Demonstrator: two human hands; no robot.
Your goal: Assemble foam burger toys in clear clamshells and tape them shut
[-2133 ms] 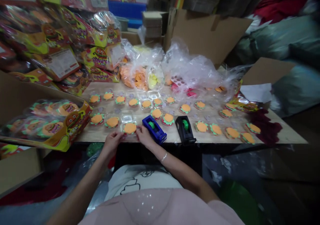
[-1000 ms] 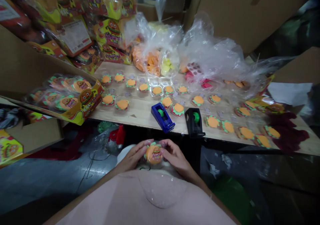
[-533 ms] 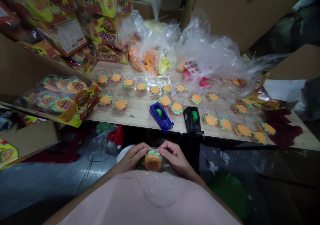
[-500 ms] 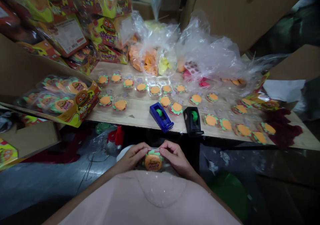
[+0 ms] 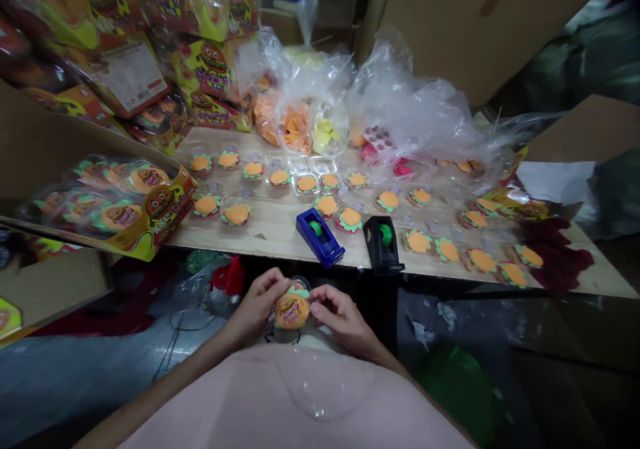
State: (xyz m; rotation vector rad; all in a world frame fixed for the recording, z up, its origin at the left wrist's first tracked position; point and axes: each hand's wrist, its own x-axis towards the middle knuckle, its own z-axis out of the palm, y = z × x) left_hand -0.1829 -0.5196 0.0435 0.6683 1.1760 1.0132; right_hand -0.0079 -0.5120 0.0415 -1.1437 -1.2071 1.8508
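Observation:
Close to my lap, a burger-shaped candy in a clear plastic pack (image 5: 291,310) is held between my hands, its printed orange top facing up. My left hand (image 5: 263,302) grips the pack's left side, thumb and fingers closed on it. At the right edge, my right hand (image 5: 337,309) pinches the pack with bent fingers. Just beyond my hands, a blue tape dispenser (image 5: 320,237) with green tape stands at the table's front edge, and beside it is a black tape dispenser (image 5: 384,246).
Several open packs with burger candies (image 5: 387,200) are spread over the wooden table (image 5: 270,236). A display box (image 5: 165,219) of packed burgers stands at left, below stacked boxes (image 5: 213,69). Clear bags (image 5: 295,122) of orange and yellow pieces lie behind. Dark red cloth (image 5: 560,256) lies at right.
The candy pack has shifted slightly left and tilted in my hands. My fingers have moved from its top edge to its sides. The camera view has shifted a little.

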